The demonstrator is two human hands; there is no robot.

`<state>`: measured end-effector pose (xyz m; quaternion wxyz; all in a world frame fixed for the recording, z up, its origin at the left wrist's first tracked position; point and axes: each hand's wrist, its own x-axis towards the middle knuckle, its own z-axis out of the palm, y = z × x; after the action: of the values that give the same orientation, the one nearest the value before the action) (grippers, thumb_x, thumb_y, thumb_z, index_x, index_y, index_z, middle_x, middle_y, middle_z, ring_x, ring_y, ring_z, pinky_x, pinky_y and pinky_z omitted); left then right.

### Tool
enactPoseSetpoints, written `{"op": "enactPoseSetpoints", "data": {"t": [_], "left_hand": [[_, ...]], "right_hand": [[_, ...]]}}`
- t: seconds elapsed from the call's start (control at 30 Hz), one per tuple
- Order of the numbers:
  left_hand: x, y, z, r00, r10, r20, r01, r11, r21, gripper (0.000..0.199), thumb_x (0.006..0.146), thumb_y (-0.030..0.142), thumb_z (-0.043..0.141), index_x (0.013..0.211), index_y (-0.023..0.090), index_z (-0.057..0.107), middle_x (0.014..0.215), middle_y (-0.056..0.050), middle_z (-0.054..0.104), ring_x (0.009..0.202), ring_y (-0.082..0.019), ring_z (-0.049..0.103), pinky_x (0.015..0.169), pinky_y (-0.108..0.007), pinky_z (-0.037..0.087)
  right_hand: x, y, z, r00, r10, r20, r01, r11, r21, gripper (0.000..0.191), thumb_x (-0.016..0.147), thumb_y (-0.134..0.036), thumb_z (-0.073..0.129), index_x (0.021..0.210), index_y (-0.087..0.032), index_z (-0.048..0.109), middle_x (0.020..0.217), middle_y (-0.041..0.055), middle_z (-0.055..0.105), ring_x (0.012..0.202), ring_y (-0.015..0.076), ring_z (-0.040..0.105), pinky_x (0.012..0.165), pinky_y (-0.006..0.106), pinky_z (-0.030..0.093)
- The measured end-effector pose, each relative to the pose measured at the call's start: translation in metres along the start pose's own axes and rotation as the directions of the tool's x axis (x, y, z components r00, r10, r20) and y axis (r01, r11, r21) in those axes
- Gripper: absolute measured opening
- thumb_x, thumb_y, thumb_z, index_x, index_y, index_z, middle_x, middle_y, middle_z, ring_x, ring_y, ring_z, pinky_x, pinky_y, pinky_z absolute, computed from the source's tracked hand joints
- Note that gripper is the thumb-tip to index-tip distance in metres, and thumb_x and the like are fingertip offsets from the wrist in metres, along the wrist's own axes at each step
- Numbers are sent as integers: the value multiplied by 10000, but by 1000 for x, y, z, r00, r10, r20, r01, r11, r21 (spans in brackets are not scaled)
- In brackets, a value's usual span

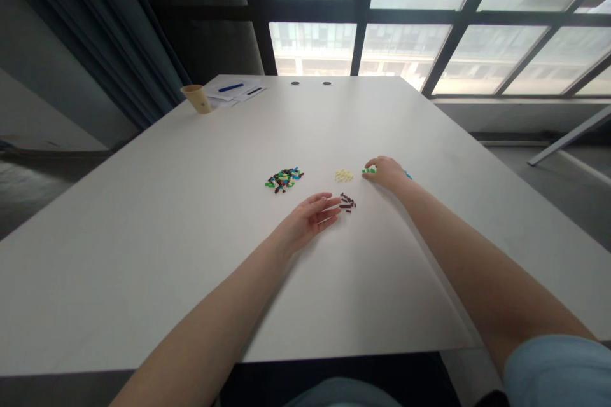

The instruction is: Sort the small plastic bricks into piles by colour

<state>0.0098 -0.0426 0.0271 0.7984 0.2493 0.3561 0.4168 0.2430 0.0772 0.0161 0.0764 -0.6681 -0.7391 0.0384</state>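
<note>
Green bricks [368, 170] sit pinched in the right hand's [386, 173] closed grip at one o'clock on the desk [143, 267]. The left hand [310, 221] lies open beside dark bricks [347, 202], kept by colour apart from pale bricks [344, 175] and a mixed pile [284, 179].

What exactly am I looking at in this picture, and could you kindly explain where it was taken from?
This is one picture from a camera worn on a person's head, looking forward and down, so the two arms reaching out are the person's own; no machine appears. The left hand lies open beside a small pile of dark brown bricks. The right hand has its fingertips on some green bricks, though whether they are held is hard to tell. On the white table also lie a pale yellow pile and a mixed colourful pile. Further back stand a tan cup and papers.
</note>
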Motion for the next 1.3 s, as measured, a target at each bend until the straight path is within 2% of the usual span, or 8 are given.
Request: {"op": "enactPoseSetpoints", "data": {"t": [0.23,0.33,0.43,0.6,0.77,0.97,1.17,1.3], "left_hand": [[9,25,-25,932,278,-232,-241,955,174,174,667,265,667,818,198,612,860,-12,660,663,-84,595,671,-237,472],[13,44,-49,708,627,-325,-370,722,584,130,711,303,600,794,207,628,806,-18,640,653,-102,564,659,-261,454],[16,53,-71,518,844,-143,-224,295,929,130,736,248,552,798,222,663,812,-44,616,723,-157,548,755,-335,435],[23,44,-84,590,807,27,21,-49,999,91,673,199,597,712,208,678,804,-83,576,823,-253,537,758,-407,418],[25,37,-81,628,778,-13,181,-129,975,104,673,260,620,739,209,682,848,-101,574,888,-315,527,721,-431,420],[28,38,-80,617,786,42,137,-160,978,88,714,205,571,706,200,659,845,-106,593,889,-308,532,753,-453,417],[24,34,-60,596,801,62,-210,80,974,103,761,237,526,811,190,604,838,-64,647,777,-190,588,772,-373,451],[22,18,-34,682,731,3,-418,386,822,138,729,276,579,821,175,596,866,-56,666,803,-164,616,758,-322,479]], "right_hand": [[-19,3,-30,952,62,-300,-14,987,161,275,783,-351,462,673,-162,629,647,43,572,613,146,474,596,265,322],[-46,-4,-33,966,16,-259,35,981,191,316,768,-364,449,508,-183,459,502,-3,446,508,113,365,519,256,246],[-80,-10,-22,993,-61,-102,81,977,197,334,746,-356,452,485,-194,322,458,-28,362,478,99,301,493,249,205],[-117,-7,-3,995,-105,2,101,964,245,329,742,-348,443,505,-194,274,475,-32,345,492,97,293,497,241,202],[-119,0,-1,998,-57,-22,61,944,324,353,753,-389,440,516,-194,265,482,-37,325,497,97,293,502,234,218],[-117,2,-4,997,-68,-37,77,930,358,357,752,-391,445,522,-194,256,492,-40,307,503,95,291,505,235,221],[-116,5,-8,997,-48,-58,66,927,368,371,755,-402,441,519,-193,246,490,-44,279,503,92,275,503,234,222],[-117,5,-9,998,-45,-52,61,923,381,369,757,-406,439,520,-194,253,493,-45,276,502,90,274,501,236,220]]}}
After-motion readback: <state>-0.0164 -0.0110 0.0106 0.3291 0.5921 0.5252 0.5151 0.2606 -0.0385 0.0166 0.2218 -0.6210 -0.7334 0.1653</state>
